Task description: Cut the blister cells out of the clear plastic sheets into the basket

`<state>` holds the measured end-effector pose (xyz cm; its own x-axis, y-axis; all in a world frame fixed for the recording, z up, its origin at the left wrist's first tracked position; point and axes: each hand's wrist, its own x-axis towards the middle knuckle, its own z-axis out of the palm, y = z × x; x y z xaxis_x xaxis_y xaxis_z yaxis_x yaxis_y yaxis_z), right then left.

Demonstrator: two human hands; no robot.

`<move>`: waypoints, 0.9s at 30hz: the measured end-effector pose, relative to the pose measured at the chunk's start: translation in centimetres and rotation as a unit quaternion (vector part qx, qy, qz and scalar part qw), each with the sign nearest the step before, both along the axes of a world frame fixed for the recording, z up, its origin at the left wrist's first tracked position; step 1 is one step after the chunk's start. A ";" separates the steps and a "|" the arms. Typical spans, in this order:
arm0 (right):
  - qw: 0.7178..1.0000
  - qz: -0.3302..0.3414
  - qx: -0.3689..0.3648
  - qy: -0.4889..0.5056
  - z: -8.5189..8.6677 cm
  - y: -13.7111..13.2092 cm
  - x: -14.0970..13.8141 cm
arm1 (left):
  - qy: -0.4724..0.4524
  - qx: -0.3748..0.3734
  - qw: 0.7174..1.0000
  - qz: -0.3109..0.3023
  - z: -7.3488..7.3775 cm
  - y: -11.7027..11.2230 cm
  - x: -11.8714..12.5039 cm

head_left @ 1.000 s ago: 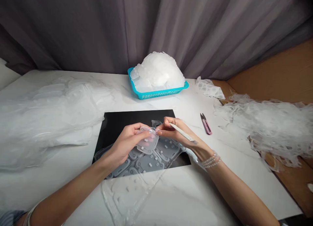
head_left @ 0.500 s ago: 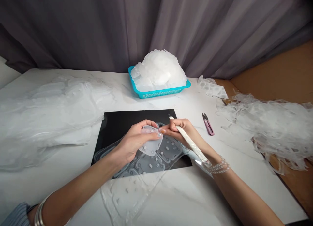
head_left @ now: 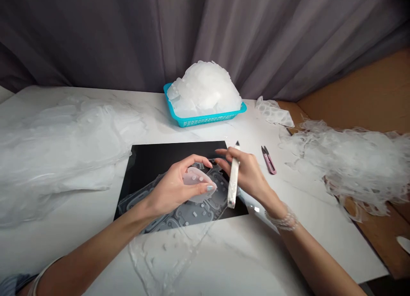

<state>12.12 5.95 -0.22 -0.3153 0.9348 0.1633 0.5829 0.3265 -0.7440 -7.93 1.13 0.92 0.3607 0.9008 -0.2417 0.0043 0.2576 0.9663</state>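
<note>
My left hand pinches a milky translucent silicone-like piece with small raised studs. The piece bends between thumb and fingers and is held above a clear moulded sheet. That sheet lies partly on a black mat and partly over the white table's near side. In my right hand is a slim white-wrapped knife-like tool, its dark pointed tip upward and its handle end hanging down. The right thumb and index finger are apart from the piece, just right of it.
Behind the mat stands a blue basket heaped with translucent pieces. Stacked clear sheets cover the left side. Pink thread snips lie at right, near a pile of scrap webbing on cardboard.
My right hand has drawn away from the piece, and the tool has swung more upright. The piece now bends in my left hand. The view has shifted slightly.
</note>
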 end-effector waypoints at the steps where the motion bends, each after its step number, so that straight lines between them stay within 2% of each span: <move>1: 1.000 -0.018 0.012 0.011 0.7 -0.2 0.3 | 0.005 0.010 1.000 0.000 0.2 -0.1 0.0; 3: 0.998 -0.015 0.010 0.053 2.3 -1.1 0.7 | 0.016 0.037 0.999 0.006 0.6 -0.5 0.0; 6: 0.986 0.075 -0.058 0.134 4.1 -3.2 0.5 | 0.025 0.093 0.994 0.050 1.1 -1.1 0.2; 8: 0.974 0.117 -0.092 0.171 4.7 -4.3 0.0 | 0.019 0.133 0.986 0.096 1.3 -1.5 0.4; 10: 0.965 0.121 -0.103 0.207 5.0 -5.0 -0.4 | 0.002 0.163 0.977 0.135 1.5 -1.9 0.5; 14: 0.951 0.111 -0.119 0.264 5.1 -5.3 -0.9 | -0.033 0.177 0.970 0.160 1.7 -2.2 0.8; 23: 0.923 0.031 -0.166 0.346 4.7 -5.4 -1.3 | -0.012 0.107 0.981 0.163 2.5 -2.4 1.0; 25: 0.924 0.017 -0.155 0.348 4.4 -5.3 -1.3 | -0.015 0.088 0.984 0.152 2.5 -2.3 0.8; 27: 0.933 -0.014 -0.132 0.334 4.1 -5.0 -1.2 | -0.027 0.046 0.992 0.116 2.6 -2.0 0.5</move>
